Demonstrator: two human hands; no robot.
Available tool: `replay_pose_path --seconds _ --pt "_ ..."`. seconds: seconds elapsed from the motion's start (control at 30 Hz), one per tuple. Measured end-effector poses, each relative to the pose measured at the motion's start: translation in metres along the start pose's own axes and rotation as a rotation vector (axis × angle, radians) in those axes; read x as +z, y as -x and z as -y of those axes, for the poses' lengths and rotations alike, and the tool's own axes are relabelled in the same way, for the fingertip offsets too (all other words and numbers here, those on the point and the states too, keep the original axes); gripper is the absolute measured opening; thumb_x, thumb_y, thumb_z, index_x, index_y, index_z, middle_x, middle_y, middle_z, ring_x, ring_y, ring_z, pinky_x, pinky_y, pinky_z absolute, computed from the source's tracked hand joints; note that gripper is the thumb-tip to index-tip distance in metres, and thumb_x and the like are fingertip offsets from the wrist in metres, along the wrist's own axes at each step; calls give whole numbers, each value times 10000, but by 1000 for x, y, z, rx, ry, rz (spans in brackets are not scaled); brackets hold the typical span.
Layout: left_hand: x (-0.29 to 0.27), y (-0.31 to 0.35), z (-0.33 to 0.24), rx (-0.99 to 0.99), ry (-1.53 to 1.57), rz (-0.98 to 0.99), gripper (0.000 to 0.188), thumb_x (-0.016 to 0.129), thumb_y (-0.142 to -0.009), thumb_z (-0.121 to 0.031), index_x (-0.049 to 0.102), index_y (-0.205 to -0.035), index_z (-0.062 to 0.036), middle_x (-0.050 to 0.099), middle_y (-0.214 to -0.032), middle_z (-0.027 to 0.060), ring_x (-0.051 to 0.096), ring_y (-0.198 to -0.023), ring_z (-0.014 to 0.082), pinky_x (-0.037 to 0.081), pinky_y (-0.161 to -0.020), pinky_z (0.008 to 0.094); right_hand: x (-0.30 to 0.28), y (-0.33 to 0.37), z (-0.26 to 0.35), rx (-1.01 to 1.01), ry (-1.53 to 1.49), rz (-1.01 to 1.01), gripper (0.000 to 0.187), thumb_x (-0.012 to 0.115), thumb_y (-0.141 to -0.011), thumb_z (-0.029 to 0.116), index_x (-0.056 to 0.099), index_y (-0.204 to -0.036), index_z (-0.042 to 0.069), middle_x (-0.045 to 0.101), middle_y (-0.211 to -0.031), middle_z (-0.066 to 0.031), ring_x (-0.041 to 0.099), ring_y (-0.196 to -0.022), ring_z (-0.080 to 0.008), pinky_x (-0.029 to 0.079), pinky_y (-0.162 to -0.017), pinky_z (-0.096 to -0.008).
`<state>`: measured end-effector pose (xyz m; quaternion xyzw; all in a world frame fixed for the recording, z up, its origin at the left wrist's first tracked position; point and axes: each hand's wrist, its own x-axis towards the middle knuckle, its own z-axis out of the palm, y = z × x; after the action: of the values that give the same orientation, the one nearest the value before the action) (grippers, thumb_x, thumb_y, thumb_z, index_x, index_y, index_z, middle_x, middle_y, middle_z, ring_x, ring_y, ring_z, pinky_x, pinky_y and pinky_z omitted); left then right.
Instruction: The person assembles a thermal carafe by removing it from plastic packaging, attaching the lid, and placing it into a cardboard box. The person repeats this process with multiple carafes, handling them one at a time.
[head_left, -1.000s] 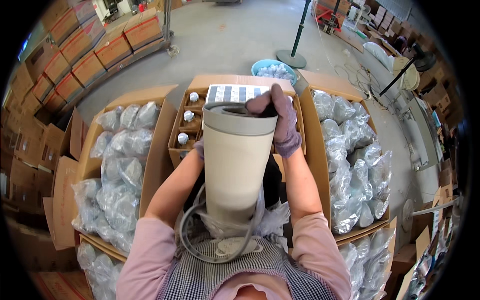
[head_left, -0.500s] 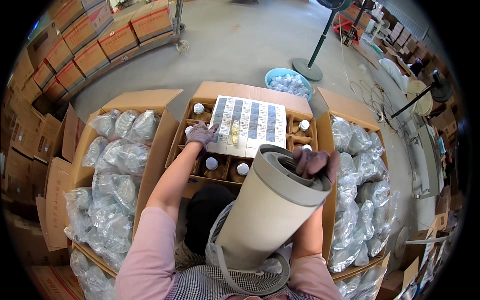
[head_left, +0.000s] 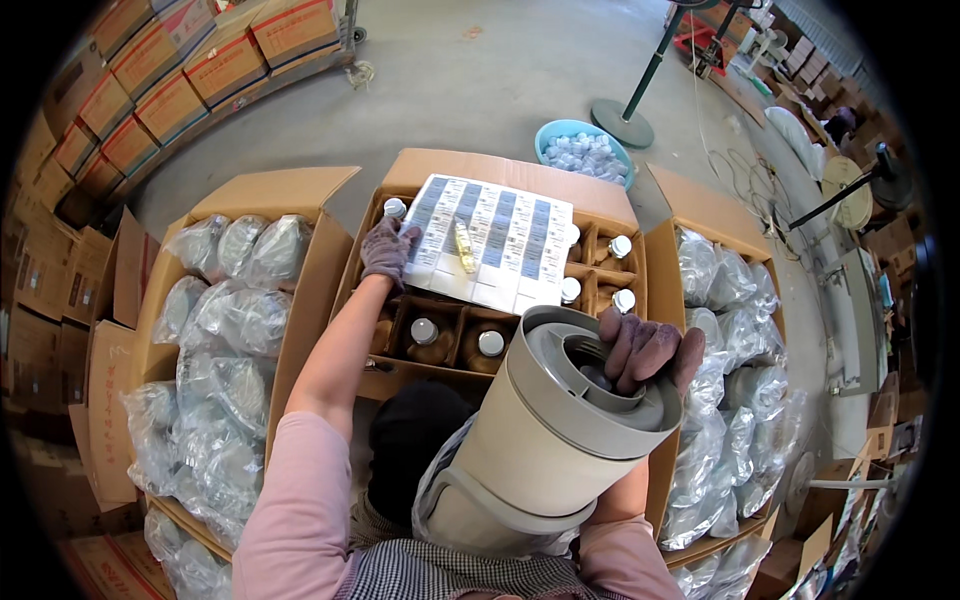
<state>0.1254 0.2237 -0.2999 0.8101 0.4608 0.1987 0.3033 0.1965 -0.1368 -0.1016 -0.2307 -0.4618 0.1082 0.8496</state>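
Observation:
A flat white printed pack [head_left: 520,245], with rows of blue and white labels, lies tilted over a divided carton [head_left: 395,365] of brown bottles [head_left: 428,342] with white caps. My gloved left hand [head_left: 385,250] grips the pack's left edge, its fingertips partly hidden. On top of the pack rests a small clear yellow item [head_left: 464,246]. In front of my chest leans a beige cylindrical container [head_left: 535,450] with a grey top and a carrying handle. My gloved right hand [head_left: 650,350] is hooked over the rim of its round top opening, fingers bent inside.
Open cartons of plastic-wrapped goods stand at left [head_left: 235,350] and right [head_left: 735,400]. Beyond the bottles are a blue basin [head_left: 540,145] of white caps and a fan stand [head_left: 622,122]. Stacked cartons [head_left: 150,60] rise at the far left; cords [head_left: 750,180] lie on the floor.
The pack has turned clockwise, and its left side has moved away from me with my left hand. The container has tipped further toward upright and shifted slightly right with my right hand.

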Motion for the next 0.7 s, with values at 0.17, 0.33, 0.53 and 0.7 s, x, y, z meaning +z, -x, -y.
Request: replay_pose_path --seconds 0.17,0.33,0.53,0.7 --pt "-31 -5 31 -70 -176 -37 494 753 -775 -489 675 -1070 -99 719 -1015 157 673 -981 342 505 -871 435 2 1 0 -24 14 -7 302 315 -1077 238 346 -792 143 532 -584 -27 469 -445 -186 394 -637 -380" --pt "-51 -1 62 -111 -229 -116 452 755 -787 -453 677 -1041 -88 703 -1026 162 665 -985 335 504 -861 435 7 1 -3 -9 41 -8 298 332 -1073 257 371 -801 140 545 -577 -30 484 -465 -201 431 -677 -403" --pt "-84 34 -8 414 -572 -420 507 652 -917 -347 548 -1339 -86 568 -1263 181 576 -1149 366 470 -952 467 -6 -2 -5 69 34 72 377 326 -1057 267 465 -757 87 581 -596 -96 584 -564 -263 492 -894 -507" --pt "-132 169 -177 643 1227 652 626 275 -1051 -483 614 -1164 31 487 -1419 243 476 -1309 372 311 -1146 458 -5 -24 1 266 380 226 460 311 -1011 233 619 -918 -96 691 -836 -183 680 -829 -304 518 -945 -422"
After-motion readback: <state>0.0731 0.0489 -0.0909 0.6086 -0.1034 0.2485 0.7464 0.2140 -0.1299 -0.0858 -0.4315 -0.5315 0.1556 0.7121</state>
